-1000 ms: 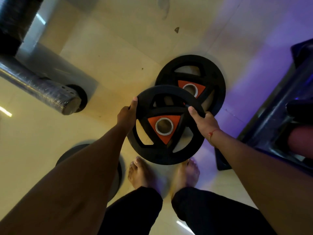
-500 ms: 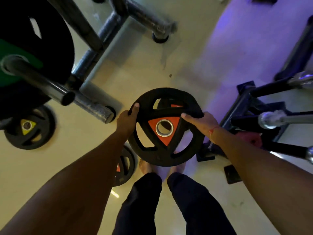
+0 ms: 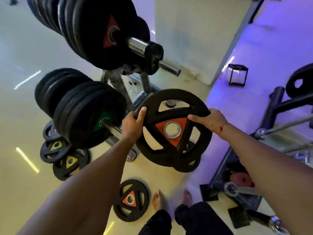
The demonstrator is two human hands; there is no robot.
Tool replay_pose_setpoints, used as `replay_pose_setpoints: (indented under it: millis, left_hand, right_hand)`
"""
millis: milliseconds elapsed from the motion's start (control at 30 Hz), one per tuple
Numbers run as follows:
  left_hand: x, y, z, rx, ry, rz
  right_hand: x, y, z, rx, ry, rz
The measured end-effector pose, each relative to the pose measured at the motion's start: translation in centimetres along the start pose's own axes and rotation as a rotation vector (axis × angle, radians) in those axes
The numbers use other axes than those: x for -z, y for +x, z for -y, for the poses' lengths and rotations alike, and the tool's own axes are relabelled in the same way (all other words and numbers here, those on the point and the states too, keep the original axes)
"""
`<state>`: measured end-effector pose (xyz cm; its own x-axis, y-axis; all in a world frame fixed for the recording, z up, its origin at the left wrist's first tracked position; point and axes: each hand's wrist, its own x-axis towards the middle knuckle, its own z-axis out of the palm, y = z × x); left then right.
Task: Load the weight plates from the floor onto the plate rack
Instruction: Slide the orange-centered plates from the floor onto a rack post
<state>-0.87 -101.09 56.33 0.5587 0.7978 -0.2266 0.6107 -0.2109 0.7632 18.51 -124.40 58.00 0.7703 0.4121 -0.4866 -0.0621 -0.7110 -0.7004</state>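
I hold a black weight plate [image 3: 171, 106] with an orange triangle hub in the air, tilted toward me. My left hand [image 3: 133, 123] grips its left rim and my right hand [image 3: 209, 120] grips its upper right rim. The plate rack [image 3: 144, 85] stands just left and ahead. Its lower peg [image 3: 113, 130] carries several black plates with a green hub [image 3: 84, 119], and its upper peg [image 3: 137, 45] carries several with a red hub [image 3: 94, 28]. Another orange-hub plate [image 3: 131, 200] lies flat on the floor by my feet, and a further plate [image 3: 189, 165] shows under the held one.
Small yellow-hub plates [image 3: 65, 156] lie stacked on the floor under the rack. A white pillar [image 3: 194, 36] rises behind. On the right stand a dark rack frame with chrome bar ends [image 3: 237, 189], a pink plate [image 3: 240, 178] and a small black cage lantern [image 3: 237, 74].
I have lifted the orange-hub plate off the floor with both hands and my view has swung up, bringing the loaded rack pegs into sight on the left.
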Motion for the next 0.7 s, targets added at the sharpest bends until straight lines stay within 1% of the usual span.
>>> replay_pose_setpoints:
  millis: [67,200,300,500,633,700]
  left_hand:
    - [2.8,0.4,-2.2,-0.048,-0.011,-0.076]
    - [6.8,1.8,-5.2,-0.088,-0.056,-0.132]
    - [8.7,3.1,-7.3,-0.116,-0.085,-0.184]
    - [10.2,6.7,-11.9,-0.162,-0.036,-0.354]
    - [10.4,8.5,-14.6,-0.169,-0.006,-0.472]
    - [10.4,9.6,-15.4,-0.161,-0.007,-0.496]
  right_hand:
    - [0.9,-0.3,3.7,0.073,-0.010,-0.005]
    - [2.1,0.4,9.3,0.245,-0.040,-0.004]
    - [3.3,1.8,13.1,0.337,-0.048,0.007]
    - [6.2,6.5,19.3,0.477,-0.069,-0.001]
    - [8.0,9.1,22.5,0.529,-0.068,0.022]
    - [8.5,10.5,24.2,0.540,-0.081,0.032]
